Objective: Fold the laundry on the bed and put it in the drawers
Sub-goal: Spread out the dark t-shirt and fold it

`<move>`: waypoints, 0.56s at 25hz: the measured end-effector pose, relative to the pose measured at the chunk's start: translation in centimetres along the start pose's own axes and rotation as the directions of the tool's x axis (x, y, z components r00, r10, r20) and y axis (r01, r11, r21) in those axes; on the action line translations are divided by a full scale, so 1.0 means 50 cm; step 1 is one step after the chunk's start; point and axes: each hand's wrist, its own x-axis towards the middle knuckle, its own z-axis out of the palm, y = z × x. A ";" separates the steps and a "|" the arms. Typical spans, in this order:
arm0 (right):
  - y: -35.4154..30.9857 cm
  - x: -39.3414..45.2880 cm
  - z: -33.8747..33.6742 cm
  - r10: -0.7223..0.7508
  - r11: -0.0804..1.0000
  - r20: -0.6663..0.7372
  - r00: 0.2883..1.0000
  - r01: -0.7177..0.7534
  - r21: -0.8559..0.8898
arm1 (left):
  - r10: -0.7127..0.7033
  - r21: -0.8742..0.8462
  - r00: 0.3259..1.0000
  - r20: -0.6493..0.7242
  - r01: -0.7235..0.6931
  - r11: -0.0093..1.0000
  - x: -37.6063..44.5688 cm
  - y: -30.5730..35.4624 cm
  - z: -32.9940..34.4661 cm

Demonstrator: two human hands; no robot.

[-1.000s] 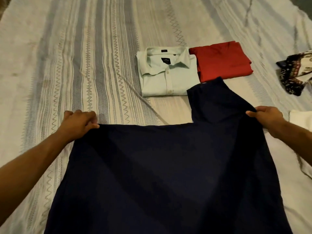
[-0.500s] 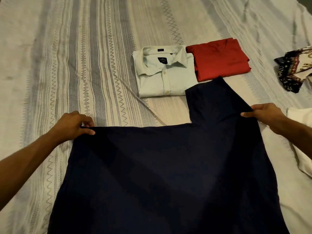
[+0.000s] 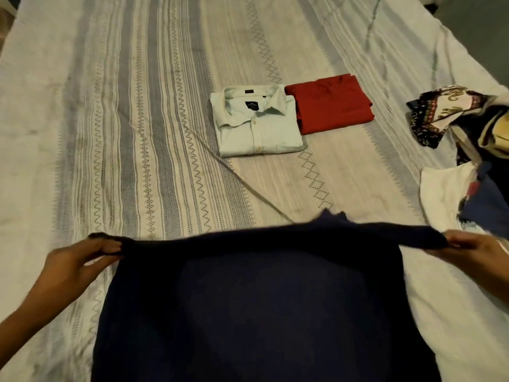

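Over the striped woven bed [image 3: 137,133], left hand [image 3: 80,260] and right hand [image 3: 473,252] pinching the stretched top edge of a dark navy cloth garment [image 3: 248,299], beyond the garment a folded pale collared shirt [image 3: 256,125], a folded red cloth [image 3: 330,103]

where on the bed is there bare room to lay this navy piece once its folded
The wide stretch of bedspread left of the white shirt is bare, and so is the strip between that shirt and the navy garment. The right edge is crowded by the unfolded pile, beyond the red shirt.
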 end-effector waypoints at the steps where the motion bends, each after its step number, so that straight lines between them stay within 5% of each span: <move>1: 0.053 -0.026 0.008 0.064 0.986 0.101 0.993 -0.047 -0.162 | -0.014 0.082 0.999 0.046 0.011 0.997 -0.039 -0.037 0.028; 3: 0.175 -0.031 0.051 0.037 0.917 0.149 0.988 0.026 -0.399 | -0.035 0.205 0.989 0.142 0.005 0.979 -0.096 -0.095 0.098; 4: 0.219 -0.032 0.087 -0.093 0.865 0.126 0.988 0.142 -0.481 | -0.031 0.240 0.986 0.166 -0.010 0.971 -0.112 -0.107 0.131; 8: 0.197 -0.055 0.141 -0.240 0.790 -0.040 0.970 0.171 -0.589 | -0.016 0.350 0.997 0.073 -0.011 0.937 -0.110 -0.074 0.158; 11: 0.127 -0.065 0.160 -0.015 0.960 -0.171 0.985 -0.033 -0.277 | 0.086 0.450 0.988 0.128 -0.135 0.883 -0.102 -0.072 0.132; 14: 0.062 -0.094 0.163 0.162 0.987 -0.122 0.979 -0.164 -0.004 | 0.086 0.493 0.979 0.182 -0.167 0.854 -0.101 -0.065 0.118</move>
